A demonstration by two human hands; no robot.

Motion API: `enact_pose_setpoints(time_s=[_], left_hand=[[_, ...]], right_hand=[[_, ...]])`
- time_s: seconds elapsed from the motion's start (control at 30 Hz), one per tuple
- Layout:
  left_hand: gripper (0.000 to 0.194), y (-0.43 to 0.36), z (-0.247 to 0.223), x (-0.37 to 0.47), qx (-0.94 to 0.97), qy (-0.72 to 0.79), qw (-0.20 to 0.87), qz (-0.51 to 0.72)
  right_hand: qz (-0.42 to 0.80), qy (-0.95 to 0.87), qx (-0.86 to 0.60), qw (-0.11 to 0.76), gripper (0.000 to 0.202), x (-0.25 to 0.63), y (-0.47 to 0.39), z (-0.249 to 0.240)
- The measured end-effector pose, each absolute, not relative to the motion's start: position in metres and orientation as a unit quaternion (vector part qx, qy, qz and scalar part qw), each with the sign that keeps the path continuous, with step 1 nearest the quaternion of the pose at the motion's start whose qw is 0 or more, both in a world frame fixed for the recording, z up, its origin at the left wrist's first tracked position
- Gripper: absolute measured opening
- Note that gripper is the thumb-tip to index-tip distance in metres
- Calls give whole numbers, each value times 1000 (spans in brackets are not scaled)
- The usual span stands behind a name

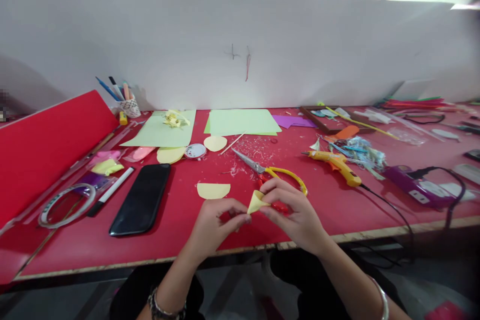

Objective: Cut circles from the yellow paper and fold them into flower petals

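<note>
A small yellow paper cone [256,202] is held between both hands near the table's front edge. The fingertips of my left hand [221,220] pinch its pointed lower end. My right hand [292,212] grips the wider upper end between thumb and fingers. Scissors [258,166] with yellow and red handles lie just behind my right hand, which partly covers them. Behind my left hand is a yellow paper half-circle [213,190]. A round yellow paper piece [215,143] lies farther back, beside a thin stick [232,143].
A black phone [141,200], a marker [111,191] and a tape roll [67,205] lie at the left. At the right are a yellow glue gun [335,164] with its cable and a purple device [418,187]. Green sheets [243,121] lie near the white partition [187,50].
</note>
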State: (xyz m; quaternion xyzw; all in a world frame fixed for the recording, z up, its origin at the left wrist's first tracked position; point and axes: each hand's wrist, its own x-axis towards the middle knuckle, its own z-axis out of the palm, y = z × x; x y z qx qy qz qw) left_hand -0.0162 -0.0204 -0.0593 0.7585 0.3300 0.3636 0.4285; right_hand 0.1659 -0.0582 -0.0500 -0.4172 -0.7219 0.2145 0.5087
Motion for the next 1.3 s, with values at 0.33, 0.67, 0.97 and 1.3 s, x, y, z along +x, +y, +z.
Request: enact_pose_setpoints(time_s=[0.33,0.67,0.97,1.3], left_hand=[[17,-21,-58,-18,757,351,343,432],[9,-22,-59,-16,707,374,349,489],[8,-21,-58,-18,700,363,353,503],[7,-23,-59,-14,646,376,427,509]], right_hand=[[250,-682,-450,521,13,159,-55,-54],[259,-684,-454,509,7,154,-56,-55],[274,-689,-445,502,3,157,-57,-57],[245,-673,-454,530,17,155,-56,-59]])
